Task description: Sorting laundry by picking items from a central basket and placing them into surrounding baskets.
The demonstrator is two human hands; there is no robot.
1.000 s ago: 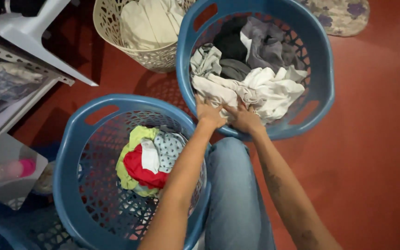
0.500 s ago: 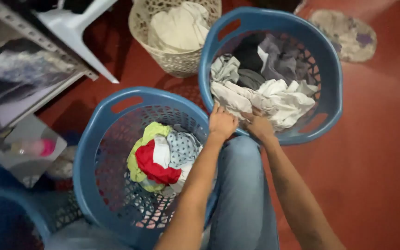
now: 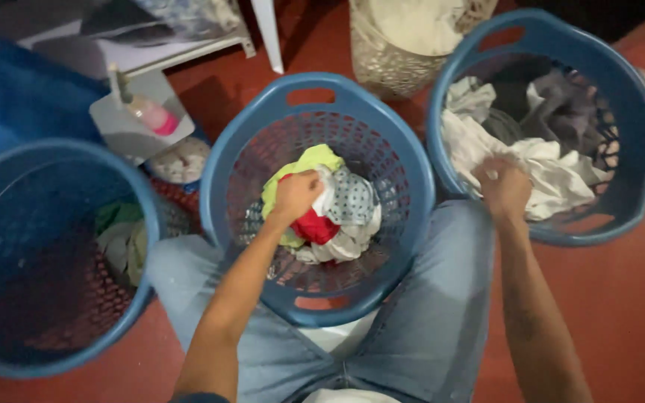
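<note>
My left hand (image 3: 296,195) is inside the middle blue basket (image 3: 222,160), fingers curled on a piece of white cloth (image 3: 328,195) atop a small pile of lime-green, red and dotted clothes (image 3: 352,201). My right hand (image 3: 503,186) reaches into the right blue basket (image 3: 640,104) and is closed on the white laundry (image 3: 561,175) there. Grey and dark garments (image 3: 554,104) lie further back in that basket.
A third blue basket (image 3: 9,160) stands at the left with a few greenish pieces (image 3: 121,239) at its bottom. A cream woven basket (image 3: 382,63) of pale cloth stands behind. A pink spray bottle (image 3: 151,116) rests on a white tray. My jeans-clad knees (image 3: 442,298) flank the middle basket on the red floor.
My left hand has left the right basket and moved over into the middle basket. The view has swung left, bringing the third basket into sight. My right hand stays in the right basket.
</note>
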